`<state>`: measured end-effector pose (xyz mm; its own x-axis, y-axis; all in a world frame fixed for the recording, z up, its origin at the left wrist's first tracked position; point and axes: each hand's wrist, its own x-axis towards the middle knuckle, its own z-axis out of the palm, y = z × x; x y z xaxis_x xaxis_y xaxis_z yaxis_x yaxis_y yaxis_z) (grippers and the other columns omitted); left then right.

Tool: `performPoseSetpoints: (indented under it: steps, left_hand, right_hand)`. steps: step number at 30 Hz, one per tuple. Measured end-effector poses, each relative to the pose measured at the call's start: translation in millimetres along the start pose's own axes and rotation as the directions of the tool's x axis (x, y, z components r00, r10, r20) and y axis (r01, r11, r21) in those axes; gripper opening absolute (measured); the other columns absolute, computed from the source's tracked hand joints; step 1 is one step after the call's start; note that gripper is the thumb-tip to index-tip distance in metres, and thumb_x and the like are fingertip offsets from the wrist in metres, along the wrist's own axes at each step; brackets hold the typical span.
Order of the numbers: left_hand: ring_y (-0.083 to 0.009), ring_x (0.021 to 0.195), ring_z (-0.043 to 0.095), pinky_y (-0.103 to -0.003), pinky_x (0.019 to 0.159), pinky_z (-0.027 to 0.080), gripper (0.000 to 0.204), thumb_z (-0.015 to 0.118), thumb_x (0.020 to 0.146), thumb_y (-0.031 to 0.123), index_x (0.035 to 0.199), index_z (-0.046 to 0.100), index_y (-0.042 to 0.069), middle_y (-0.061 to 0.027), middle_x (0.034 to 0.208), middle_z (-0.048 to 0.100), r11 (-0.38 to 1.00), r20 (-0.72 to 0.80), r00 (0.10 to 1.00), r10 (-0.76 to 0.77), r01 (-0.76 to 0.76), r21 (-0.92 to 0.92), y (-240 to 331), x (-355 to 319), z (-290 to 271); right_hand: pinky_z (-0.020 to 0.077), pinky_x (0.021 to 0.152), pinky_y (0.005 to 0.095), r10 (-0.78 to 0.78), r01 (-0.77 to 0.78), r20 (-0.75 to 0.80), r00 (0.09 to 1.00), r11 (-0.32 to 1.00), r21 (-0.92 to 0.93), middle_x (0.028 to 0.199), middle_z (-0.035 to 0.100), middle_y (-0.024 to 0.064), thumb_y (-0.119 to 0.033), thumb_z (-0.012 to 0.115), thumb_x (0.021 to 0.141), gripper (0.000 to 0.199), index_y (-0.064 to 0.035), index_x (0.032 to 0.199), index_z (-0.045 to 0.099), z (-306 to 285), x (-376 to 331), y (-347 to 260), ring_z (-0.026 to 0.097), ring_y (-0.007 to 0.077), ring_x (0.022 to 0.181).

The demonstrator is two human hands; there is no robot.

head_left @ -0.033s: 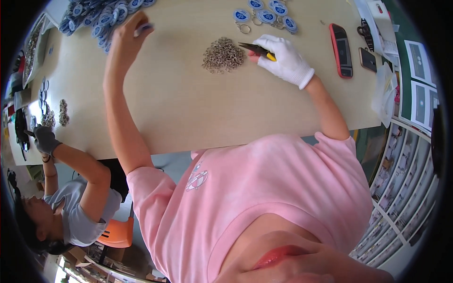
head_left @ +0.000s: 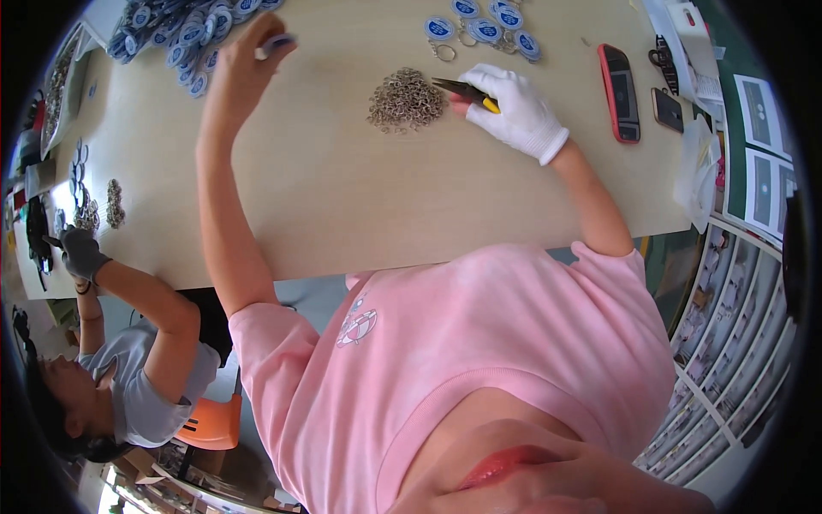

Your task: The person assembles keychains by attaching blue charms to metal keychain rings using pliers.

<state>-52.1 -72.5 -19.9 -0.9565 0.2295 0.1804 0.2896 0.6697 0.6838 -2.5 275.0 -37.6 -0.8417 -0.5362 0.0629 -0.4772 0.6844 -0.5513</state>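
Note:
My bare left hand [head_left: 246,73] is raised near the far left, pinching a round disc tag [head_left: 276,44] that is partly covered by the fingers. It is beside a heap of blue-and-white round tags [head_left: 190,32]. My right hand [head_left: 520,116], in a white knitted glove, is closed around pliers [head_left: 467,92] with dark jaws and yellow on the handle. The jaws point left, toward a pile of small metal rings and links [head_left: 406,100] on the table. Beyond them lie several round tags with key rings [head_left: 484,31].
At the right of the table [head_left: 385,214] lie a red-framed phone-like device [head_left: 620,92] and a smaller dark phone [head_left: 667,109]. A co-worker's gloved hand [head_left: 83,254] works at the left edge, near small metal pieces [head_left: 115,204]. Shelving [head_left: 719,325] stands at the right.
My left hand has shifted slightly to the right with the disc tag, away from the heap. My right hand and the pliers have hardly moved.

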Motion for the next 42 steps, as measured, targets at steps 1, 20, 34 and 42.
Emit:
performPoseSetpoints:
  steps: [1,20,34,42]
  left_hand:
    - [-0.0140,0.072,0.063,-0.027,0.060,0.050,0.012,0.061,0.093,0.008,0.096,0.050,0.002,-0.0077,0.092,0.067,0.978,0.043,0.999,0.015,-0.006,-0.206,6.6,-1.7,9.8]
    - [-0.0071,0.066,0.044,-0.023,0.058,0.038,0.027,0.060,0.098,0.025,0.107,0.047,0.004,-0.0017,0.079,0.055,0.719,0.389,0.920,0.047,0.239,-0.652,69.8,-24.9,66.9]
    - [-0.0135,0.066,0.049,-0.030,0.061,0.044,0.026,0.063,0.096,0.022,0.099,0.049,0.001,-0.0070,0.076,0.057,0.792,0.116,0.988,0.103,-0.011,-0.611,78.9,-27.0,69.5]
    - [-0.0146,0.061,0.058,-0.028,0.054,0.046,0.006,0.070,0.085,0.005,0.087,0.064,0.003,-0.0048,0.077,0.065,0.917,-0.230,0.941,0.250,-0.306,-0.255,82.1,-26.8,71.7]
  right_hand:
    - [0.0519,0.075,0.0427,0.000,-0.001,-0.028,1.000,1.000,-0.030,0.095,0.065,0.0129,-0.025,0.070,0.082,0.030,-0.0047,0.104,0.065,1.0,0.5,-6.3,0.064,0.0349,0.087]
    - [0.0421,0.073,0.0249,0.115,-0.149,0.095,0.989,0.796,0.587,0.081,0.057,-0.0016,-0.029,0.066,0.090,0.027,-0.0020,0.095,0.064,-29.3,43.5,-49.7,0.050,0.0076,0.079]
    - [0.0410,0.070,0.0257,0.068,-0.094,0.068,0.995,0.838,0.538,0.081,0.055,-0.0003,-0.030,0.066,0.090,0.032,0.0003,0.100,0.064,-21.9,46.8,-41.7,0.048,0.0084,0.076]
    - [0.0417,0.067,0.0271,0.115,-0.108,0.020,0.993,0.841,0.529,0.076,0.057,0.0015,-0.030,0.066,0.090,0.030,-0.0008,0.097,0.065,-19.2,48.2,-46.0,0.048,0.0098,0.071]
